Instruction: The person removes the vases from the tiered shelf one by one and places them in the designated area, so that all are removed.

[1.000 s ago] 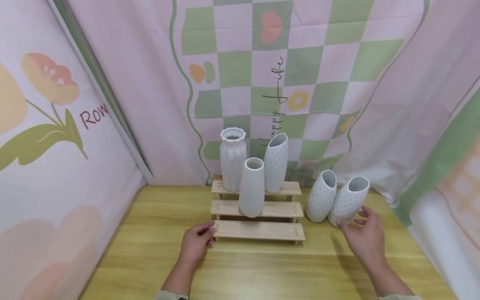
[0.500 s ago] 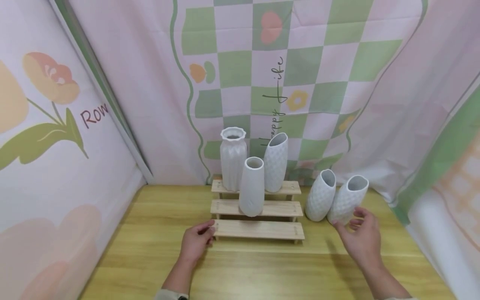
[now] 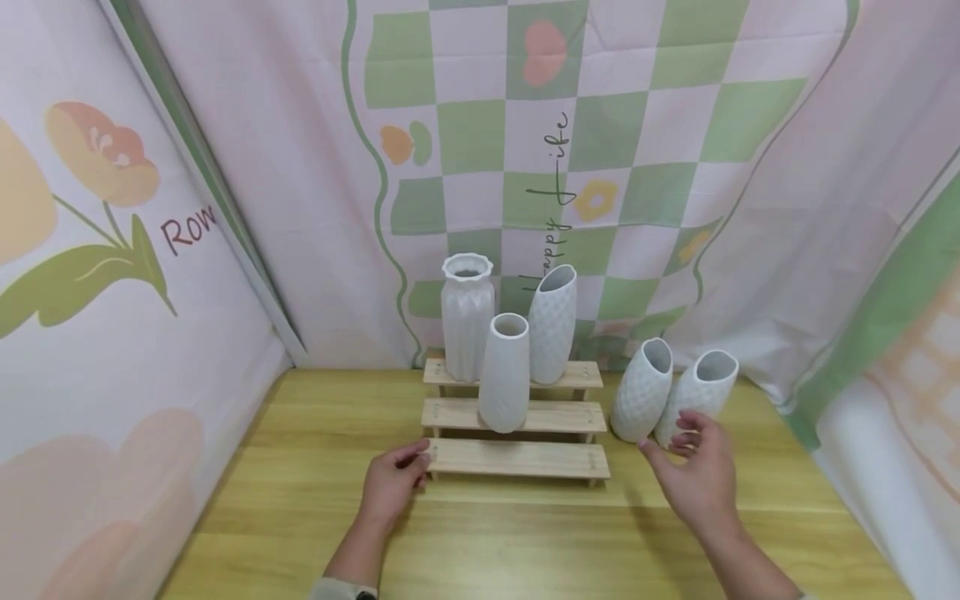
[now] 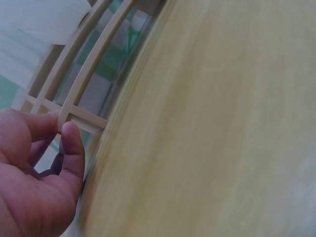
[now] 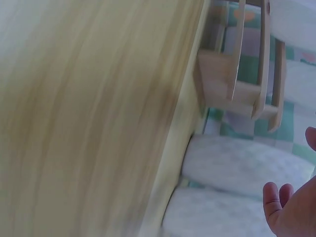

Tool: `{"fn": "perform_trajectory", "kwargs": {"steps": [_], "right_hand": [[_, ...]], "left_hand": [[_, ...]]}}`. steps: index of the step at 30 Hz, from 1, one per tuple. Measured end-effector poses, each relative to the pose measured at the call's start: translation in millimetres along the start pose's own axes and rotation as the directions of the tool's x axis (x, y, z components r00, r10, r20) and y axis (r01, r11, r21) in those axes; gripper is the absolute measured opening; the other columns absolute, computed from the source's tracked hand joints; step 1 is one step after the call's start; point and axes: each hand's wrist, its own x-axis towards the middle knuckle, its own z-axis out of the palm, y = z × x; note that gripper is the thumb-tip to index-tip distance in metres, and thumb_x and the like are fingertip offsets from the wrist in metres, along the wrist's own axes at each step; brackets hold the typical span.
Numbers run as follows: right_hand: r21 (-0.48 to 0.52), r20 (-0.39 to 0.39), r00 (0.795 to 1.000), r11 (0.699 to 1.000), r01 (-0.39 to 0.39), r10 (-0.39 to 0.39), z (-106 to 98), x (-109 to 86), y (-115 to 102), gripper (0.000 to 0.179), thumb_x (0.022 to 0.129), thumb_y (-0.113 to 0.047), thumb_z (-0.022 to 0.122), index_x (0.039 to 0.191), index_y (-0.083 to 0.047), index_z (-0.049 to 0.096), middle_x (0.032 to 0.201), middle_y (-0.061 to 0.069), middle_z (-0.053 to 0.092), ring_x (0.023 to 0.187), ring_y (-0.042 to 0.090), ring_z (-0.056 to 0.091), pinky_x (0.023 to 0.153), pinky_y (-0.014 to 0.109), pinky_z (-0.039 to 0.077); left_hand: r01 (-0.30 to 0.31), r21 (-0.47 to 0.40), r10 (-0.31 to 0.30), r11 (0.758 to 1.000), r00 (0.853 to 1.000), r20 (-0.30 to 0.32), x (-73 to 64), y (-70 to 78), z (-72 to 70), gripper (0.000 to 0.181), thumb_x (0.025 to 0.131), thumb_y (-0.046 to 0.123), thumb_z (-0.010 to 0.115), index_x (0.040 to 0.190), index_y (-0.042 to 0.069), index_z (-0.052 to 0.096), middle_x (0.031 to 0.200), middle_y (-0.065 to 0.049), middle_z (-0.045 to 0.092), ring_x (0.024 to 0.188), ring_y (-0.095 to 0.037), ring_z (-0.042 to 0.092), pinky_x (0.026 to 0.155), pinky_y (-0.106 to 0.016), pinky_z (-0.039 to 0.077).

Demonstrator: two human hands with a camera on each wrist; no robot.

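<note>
A three-step wooden stand (image 3: 517,459) sits mid-table in the head view. My left hand (image 3: 392,483) pinches the left end of its lowest step between thumb and finger; the left wrist view shows this hand (image 4: 42,173) at the step's edge. My right hand (image 3: 693,475) holds nothing, its fingers spread and slightly bent in front of two white slant-mouthed vases, a left one (image 3: 642,392) and a right one (image 3: 708,387), which it partly covers. In the right wrist view the hand (image 5: 296,207) shows thumb and fingertips apart, beside the vases.
On the top step stand a ruffled-rim white vase (image 3: 468,325) and a slant-mouthed white vase (image 3: 552,329). A smooth white vase (image 3: 504,375) stands on the middle step. Behind the wooden table (image 3: 495,542) hangs a checked curtain (image 3: 468,137), with a printed panel (image 3: 150,333) at left.
My right hand has moved left, away from the right vase's side to in front of the two vases. The left hand, stand and vases have stayed in place.
</note>
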Motion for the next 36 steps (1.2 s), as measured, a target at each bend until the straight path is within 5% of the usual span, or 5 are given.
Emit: {"fn": "perform_trajectory", "kwargs": {"steps": [15, 27, 36], "right_hand": [[0.093, 0.086, 0.996, 0.996, -0.002, -0.006, 32, -17.2, -27, 0.067, 0.081, -0.005, 0.088, 0.134, 0.007, 0.05, 0.125, 0.018, 0.055, 0.1, 0.02, 0.056, 0.086, 0.007, 0.05], [0.112, 0.214, 0.977, 0.993, -0.039, 0.015, 54, -21.9, -49, 0.077, 0.086, -0.027, 0.088, 0.142, 0.001, 0.044, 0.133, 0.017, 0.05, 0.112, 0.026, 0.054, 0.094, 0.02, 0.049], [0.143, 0.203, 0.979, 0.989, -0.03, 0.001, 73, -22.2, -56, 0.076, 0.082, -0.021, 0.092, 0.139, 0.0, 0.047, 0.129, 0.015, 0.052, 0.108, 0.025, 0.055, 0.092, 0.029, 0.054]], "left_hand": [[0.0, 0.001, 0.0, 1.0, 1.0, 0.0, -0.3, -0.1, -0.1, 0.032, 0.097, 0.013, 0.074, 0.126, 0.001, 0.072, 0.096, -0.012, 0.072, 0.072, -0.021, 0.066, 0.06, -0.029, 0.06], [-0.014, -0.012, 0.014, 1.0, 1.0, 0.016, -0.3, 1.5, 0.7, 0.032, 0.096, 0.011, 0.075, 0.125, 0.0, 0.072, 0.095, -0.013, 0.072, 0.071, -0.02, 0.066, 0.061, -0.027, 0.061], [-0.018, 0.021, 0.018, 1.0, 1.0, 0.012, -0.2, 0.9, -1.2, 0.031, 0.097, 0.015, 0.074, 0.125, 0.001, 0.073, 0.087, -0.011, 0.069, 0.068, -0.019, 0.066, 0.058, -0.027, 0.059]]}}
